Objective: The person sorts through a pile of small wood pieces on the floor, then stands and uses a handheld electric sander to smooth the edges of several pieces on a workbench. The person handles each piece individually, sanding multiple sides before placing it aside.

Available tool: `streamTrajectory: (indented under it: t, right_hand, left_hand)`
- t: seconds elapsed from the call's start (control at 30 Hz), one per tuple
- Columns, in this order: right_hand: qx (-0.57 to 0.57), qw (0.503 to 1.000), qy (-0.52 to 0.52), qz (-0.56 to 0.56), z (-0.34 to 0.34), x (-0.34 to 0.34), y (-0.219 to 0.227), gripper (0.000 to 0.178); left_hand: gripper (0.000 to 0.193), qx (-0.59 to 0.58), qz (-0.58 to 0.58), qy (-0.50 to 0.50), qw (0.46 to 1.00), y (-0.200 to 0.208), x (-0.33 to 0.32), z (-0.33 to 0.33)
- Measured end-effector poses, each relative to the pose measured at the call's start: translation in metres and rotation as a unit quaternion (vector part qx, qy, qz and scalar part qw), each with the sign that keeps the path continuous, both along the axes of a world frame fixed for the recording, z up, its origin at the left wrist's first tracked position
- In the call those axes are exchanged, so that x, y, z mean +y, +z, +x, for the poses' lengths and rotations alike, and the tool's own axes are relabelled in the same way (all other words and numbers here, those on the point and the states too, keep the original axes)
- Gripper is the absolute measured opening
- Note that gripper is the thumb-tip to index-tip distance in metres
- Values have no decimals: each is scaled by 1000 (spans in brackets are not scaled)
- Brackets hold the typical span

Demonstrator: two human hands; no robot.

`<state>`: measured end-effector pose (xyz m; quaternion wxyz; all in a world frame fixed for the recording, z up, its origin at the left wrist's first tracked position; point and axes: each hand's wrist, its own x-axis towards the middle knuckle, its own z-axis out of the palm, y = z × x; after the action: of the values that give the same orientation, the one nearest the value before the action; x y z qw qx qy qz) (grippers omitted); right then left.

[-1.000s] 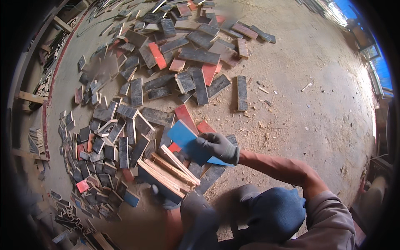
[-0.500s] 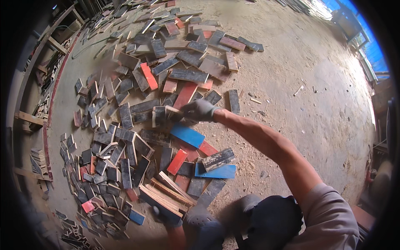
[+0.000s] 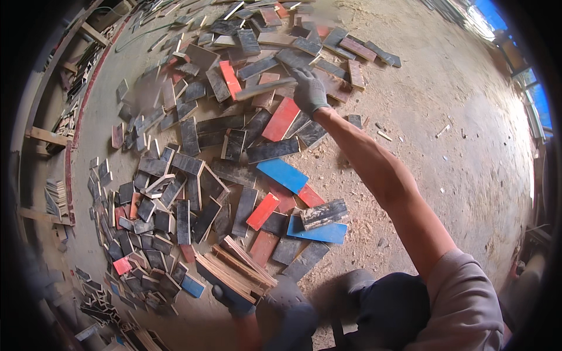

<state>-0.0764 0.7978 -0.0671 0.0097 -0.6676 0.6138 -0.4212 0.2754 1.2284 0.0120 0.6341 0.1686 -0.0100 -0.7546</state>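
My right hand (image 3: pixel 311 92), in a grey glove, reaches far out over the scattered boards. Its fingers are at the right end of a long dark board (image 3: pixel 266 89), which is seen edge-on and tilted up off the pile. Close to my feet, my gloved left hand (image 3: pixel 233 300) grips a stack of wood pieces (image 3: pixel 229 275) from below and the side. Pale layered edges show on that stack; most of the left fingers are hidden beneath it. Below the right hand lie a red board (image 3: pixel 281 119) and a dark board (image 3: pixel 273 150).
Many dark and red offcuts (image 3: pixel 155 222) cover the floor to the left and ahead. A blue board (image 3: pixel 283 174) and another blue board (image 3: pixel 317 230) lie nearer my legs (image 3: pixel 392 304). Sawdust covers the concrete floor (image 3: pixel 433 146) at right. A wooden rack (image 3: pixel 50 136) stands at far left.
My right hand has moved farther away from me and now has a long board at its fingers. A dark board shows near where it was. The left hand still grips the stack; the view has shifted.
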Motion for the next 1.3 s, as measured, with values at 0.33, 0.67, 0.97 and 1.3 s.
streamTrajectory:
  t: [0.33,0.67,0.97,1.3]
  right_hand:
    - [377,876,218,208,0,32,-1,27]
    - [306,910,188,209,58,174,13,76]
    - [-332,773,304,447,100,259,67,36]
    - [-187,751,420,474,118,282,220,40]
  left_hand:
    - [82,-307,125,43,943,-58,55,42]
    - [93,-410,45,-39,910,-34,32,27]
    - [93,-115,52,97,987,-65,23,24]
    - [95,-241,49,-14,969,77,-51,10]
